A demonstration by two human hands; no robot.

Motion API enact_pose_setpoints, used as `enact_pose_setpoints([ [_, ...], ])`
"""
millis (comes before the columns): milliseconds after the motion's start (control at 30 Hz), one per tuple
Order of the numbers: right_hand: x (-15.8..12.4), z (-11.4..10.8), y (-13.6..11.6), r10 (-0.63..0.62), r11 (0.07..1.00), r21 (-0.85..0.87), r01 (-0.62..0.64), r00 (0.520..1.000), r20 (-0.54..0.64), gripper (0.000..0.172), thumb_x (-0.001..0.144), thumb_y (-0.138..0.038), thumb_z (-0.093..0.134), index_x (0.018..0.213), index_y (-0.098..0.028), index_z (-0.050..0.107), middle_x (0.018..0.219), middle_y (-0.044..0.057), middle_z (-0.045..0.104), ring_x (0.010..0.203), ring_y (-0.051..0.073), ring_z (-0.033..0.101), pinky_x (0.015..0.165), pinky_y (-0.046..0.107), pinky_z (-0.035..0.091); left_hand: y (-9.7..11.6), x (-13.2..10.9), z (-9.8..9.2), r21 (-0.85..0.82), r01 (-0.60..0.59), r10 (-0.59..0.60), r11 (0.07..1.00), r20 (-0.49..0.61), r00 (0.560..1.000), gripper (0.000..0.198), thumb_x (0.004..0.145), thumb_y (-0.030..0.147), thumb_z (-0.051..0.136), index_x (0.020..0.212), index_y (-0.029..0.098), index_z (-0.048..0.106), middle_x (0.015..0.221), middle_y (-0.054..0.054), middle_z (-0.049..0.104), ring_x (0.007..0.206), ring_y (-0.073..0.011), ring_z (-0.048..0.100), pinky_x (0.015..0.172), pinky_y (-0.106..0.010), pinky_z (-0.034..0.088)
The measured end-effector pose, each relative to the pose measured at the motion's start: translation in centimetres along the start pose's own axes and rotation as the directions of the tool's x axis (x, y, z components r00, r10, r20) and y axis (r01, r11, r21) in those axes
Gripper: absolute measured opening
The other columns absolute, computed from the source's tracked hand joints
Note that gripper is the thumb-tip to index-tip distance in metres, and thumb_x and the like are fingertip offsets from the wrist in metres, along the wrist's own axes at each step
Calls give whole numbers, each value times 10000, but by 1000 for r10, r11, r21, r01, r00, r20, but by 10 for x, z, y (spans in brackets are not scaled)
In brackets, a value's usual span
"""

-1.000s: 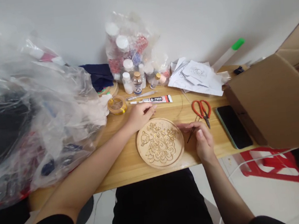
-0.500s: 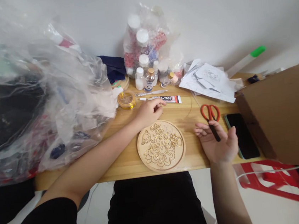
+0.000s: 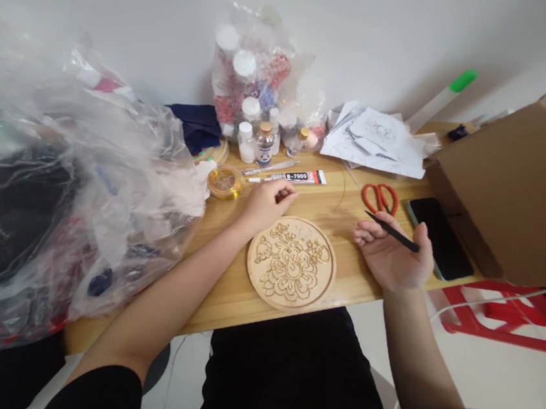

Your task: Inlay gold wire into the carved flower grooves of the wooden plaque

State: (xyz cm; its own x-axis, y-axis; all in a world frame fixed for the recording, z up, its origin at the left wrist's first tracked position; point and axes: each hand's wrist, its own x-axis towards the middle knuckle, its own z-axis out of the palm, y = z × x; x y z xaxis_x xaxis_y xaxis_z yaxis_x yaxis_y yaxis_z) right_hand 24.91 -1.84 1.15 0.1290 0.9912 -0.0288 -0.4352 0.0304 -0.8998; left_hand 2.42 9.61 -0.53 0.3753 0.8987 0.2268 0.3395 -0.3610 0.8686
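Observation:
A round wooden plaque (image 3: 327, 283) with a raised rim lies near the table's front edge, with gold wire (image 3: 293, 269) shaped into a flower and smaller motifs on its face. My left hand (image 3: 268, 204) rests just above the plaque's upper edge, fingers curled together; whatever they hold is hidden. To the right of the plaque, my right hand (image 3: 395, 253) is turned palm up. Black tweezers (image 3: 396, 233) lie across its fingers, held near the thumb, their pointed tip toward the upper left. Behind that hand are red-handled scissors (image 3: 374, 199), their blades mostly covered.
A glue tube (image 3: 297, 177), a pen-like tool (image 3: 272, 167) and a spool of gold wire (image 3: 224, 183) lie behind my left hand. Small bottles (image 3: 265, 145) and papers (image 3: 376, 141) stand further back. Plastic bags (image 3: 119, 181) fill the left; a phone (image 3: 440, 239) and cardboard box (image 3: 511, 199) are right.
The tweezers have swung in my right hand, from lying along the palm to pointing up and left. My left hand stays nearly in place. The whole view has shifted slightly.

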Motion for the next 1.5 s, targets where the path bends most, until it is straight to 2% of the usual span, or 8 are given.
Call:
enact_pose_setpoints([
  [300, -9, 9, 13, -182, 825, -478, 303, 942, 282, 332, 896, -478, 477, 1157, -293, 563, 1171, 48, 699, 1168, 264, 609, 1000, 494, 442, -1, 1, -1, 118, -54, 50, 992, 36, 998, 487, 886, 338, 583, 489, 168, 358, 529, 47, 418, 536, -79, 379, 570, -241, 319],
  [467, -14, 26, 14, -20, 297, -665, 685, 701, 713, 419, 884, -509, 473, 1163, -197, 499, 1377, 160, 554, 1392, 337, 355, 1057, 551, 319, 1, 1, -4, 166, -100, 79, 981, 124, 989, 303, 742, 242, 753, 576, 164, 511, 610, 47, 522, 595, -87, 455, 610, -241, 339],
  [567, -12, 32, 17, 52, 193, -641, 743, 645, 763, 439, 911, -555, 369, 1121, -190, 492, 1382, 165, 547, 1414, 330, 323, 1073, 533, 294, 2, 2, -5, 188, -123, 89, 974, 178, 980, 253, 669, 221, 808, 631, 169, 564, 664, 43, 573, 655, -101, 499, 645, -245, 354],
  [800, -9, 34, 20, 141, 213, -670, 711, 656, 741, 466, 902, -601, 334, 1133, -220, 469, 1441, 140, 495, 1435, 334, 284, 1086, 556, 258, 2, 3, -6, 225, -116, 71, 967, 198, 978, 244, 681, 234, 794, 646, 178, 559, 690, 34, 578, 660, -106, 505, 661, -257, 370],
  [933, -12, 44, 18, 144, 112, -677, 727, 663, 735, 434, 901, -584, 373, 1110, -234, 520, 1418, 123, 525, 1413, 350, 321, 1117, 580, 218, 2, 3, -5, 232, -106, 60, 967, 197, 979, 221, 685, 227, 785, 702, 183, 569, 716, 35, 594, 650, -101, 513, 670, -260, 383],
  [1267, -7, 60, 12, 203, 29, -607, 794, 590, 782, 574, 787, -698, 498, 991, -170, 594, 1302, 248, 585, 1275, 407, 485, 1059, 604, 342, 1, 3, -2, 198, -86, 46, 977, 195, 980, 213, 673, 236, 799, 742, 177, 607, 739, 29, 633, 705, -112, 565, 723, -267, 401],
  [1400, -4, 51, 11, 172, 164, -659, 734, 636, 752, 494, 844, -620, 471, 1050, -182, 566, 1344, 203, 569, 1312, 372, 466, 1072, 583, 332, 1, 2, -3, 174, -85, 52, 981, 188, 981, 210, 674, 245, 796, 752, 174, 614, 750, 29, 641, 645, -87, 549, 648, -236, 404],
  [1500, 0, 45, 14, 139, 404, -718, 566, 738, 660, 410, 900, -584, 376, 1059, -233, 516, 1324, 136, 603, 1379, 323, 395, 1078, 584, 315, 0, 2, -3, 163, -94, 63, 982, 183, 981, 171, 685, 218, 769, 757, 177, 619, 729, 31, 642, 613, -80, 537, 620, -227, 404],
])
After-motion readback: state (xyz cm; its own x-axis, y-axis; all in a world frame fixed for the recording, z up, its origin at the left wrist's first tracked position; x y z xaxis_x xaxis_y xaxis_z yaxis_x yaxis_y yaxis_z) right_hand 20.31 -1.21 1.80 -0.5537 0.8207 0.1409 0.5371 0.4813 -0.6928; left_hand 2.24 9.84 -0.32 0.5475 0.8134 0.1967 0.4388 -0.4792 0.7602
